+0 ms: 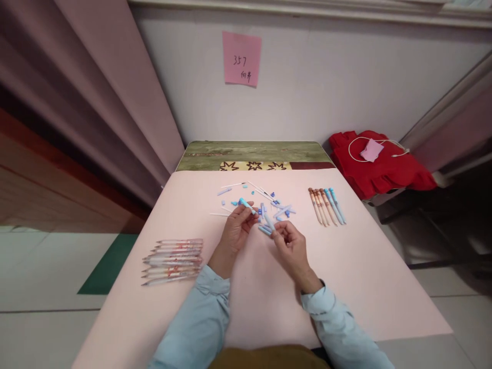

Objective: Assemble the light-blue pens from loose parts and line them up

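My left hand (237, 230) is closed around a light-blue pen part (246, 204) held just above the pink table (346, 287). My right hand (290, 245) pinches a pale blue pen barrel (268, 221) close beside it. Right behind both hands lies a scatter of loose pen parts (269, 202): caps, thin refills and small blue pieces. A row of several finished pens (326, 206), brown and blue, lies to the right. A stack of several clear pens (172, 260) lies to the left of my left forearm.
A green patterned surface (253, 154) adjoins the table's far edge against the wall. A red cloth (378, 164) with a white cable and a pink note on it sits at the right. A pink paper note (241, 58) hangs on the wall. Curtains hang at the left.
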`<state>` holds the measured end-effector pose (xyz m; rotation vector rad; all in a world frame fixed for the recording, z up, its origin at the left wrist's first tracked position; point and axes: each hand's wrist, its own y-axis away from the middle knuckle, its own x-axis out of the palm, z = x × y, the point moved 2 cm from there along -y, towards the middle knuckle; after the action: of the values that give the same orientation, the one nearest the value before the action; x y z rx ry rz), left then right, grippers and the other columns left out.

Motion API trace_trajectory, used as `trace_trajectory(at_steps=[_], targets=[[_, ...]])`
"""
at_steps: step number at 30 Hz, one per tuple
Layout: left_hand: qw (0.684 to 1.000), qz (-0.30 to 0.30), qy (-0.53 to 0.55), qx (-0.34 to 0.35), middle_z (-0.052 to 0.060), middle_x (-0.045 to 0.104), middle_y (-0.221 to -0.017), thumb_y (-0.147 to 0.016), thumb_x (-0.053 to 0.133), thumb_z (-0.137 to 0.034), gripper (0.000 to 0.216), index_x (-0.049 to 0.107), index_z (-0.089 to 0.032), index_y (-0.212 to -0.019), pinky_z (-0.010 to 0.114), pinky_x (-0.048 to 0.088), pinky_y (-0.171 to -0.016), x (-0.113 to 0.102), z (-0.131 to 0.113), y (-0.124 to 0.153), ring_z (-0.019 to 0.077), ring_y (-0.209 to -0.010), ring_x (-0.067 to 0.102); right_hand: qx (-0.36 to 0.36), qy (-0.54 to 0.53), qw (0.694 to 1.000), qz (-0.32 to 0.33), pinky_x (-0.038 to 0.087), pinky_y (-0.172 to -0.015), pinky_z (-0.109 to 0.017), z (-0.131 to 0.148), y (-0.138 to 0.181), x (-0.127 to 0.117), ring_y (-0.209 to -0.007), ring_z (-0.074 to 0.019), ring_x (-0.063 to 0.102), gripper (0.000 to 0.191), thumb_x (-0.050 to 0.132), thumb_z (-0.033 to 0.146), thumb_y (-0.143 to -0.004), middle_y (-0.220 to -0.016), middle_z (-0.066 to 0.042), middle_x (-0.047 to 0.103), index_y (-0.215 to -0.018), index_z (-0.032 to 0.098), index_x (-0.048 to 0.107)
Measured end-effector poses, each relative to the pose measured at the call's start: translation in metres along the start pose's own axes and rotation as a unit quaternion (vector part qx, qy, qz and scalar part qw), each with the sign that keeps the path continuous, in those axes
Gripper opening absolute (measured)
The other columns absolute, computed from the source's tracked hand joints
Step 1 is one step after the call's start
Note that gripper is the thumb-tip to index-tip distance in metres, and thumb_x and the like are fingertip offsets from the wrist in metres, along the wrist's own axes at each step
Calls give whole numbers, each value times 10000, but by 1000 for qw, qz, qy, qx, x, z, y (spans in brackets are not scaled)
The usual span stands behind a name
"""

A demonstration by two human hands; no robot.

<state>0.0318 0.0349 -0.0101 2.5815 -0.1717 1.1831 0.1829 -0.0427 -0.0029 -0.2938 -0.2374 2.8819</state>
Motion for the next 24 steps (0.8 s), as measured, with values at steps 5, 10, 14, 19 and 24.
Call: trace_trajectory(at_steps=[5,10,14,19,24], targets=[[999,3,-33,25,57,731,-822,-711,795,-139,303,697,-113,-997,212,573,-667,0,-5,3,121,-679,691,13,-34,999,-14,401,-522,-227,-4,-6,-4,-548,-112,490,202,599,387,-861,-686,8,607,-912,192,583],[999,17,-50,12,76,739,-874,-734,779,-129,307,678,-116,-1024,229,581,-692,-2,-3,2,131,-702,699,48,-108,993,4,392,-483,-219,-5,-7,-8,-507,-100,466,210,589,398,-869,-708,-1,637,-922,197,554],[998,29,-49,-8,89,744,-912,-745,772,-126,289,675,-116,-1018,238,583,-714,1,0,4,143,-733,709,34,-80,996,13,384,-494,-220,-4,-3,-4,-530,-101,466,207,615,394,-864,-709,5,620,-911,197,572],[998,31,-56,-12,97,748,-925,-757,766,-137,277,676,-113,-1018,243,586,-732,2,0,5,150,-750,716,34,-52,998,17,363,-489,-225,-7,-2,-2,-518,-103,448,208,597,405,-873,-690,14,598,-906,201,576],[998,30,-44,-15,102,747,-942,-754,759,-114,276,677,-113,-1018,255,588,-746,1,0,4,152,-752,715,25,-35,999,-6,397,-528,-232,-9,-3,-3,-575,-124,514,203,598,396,-874,-698,7,602,-915,198,581]])
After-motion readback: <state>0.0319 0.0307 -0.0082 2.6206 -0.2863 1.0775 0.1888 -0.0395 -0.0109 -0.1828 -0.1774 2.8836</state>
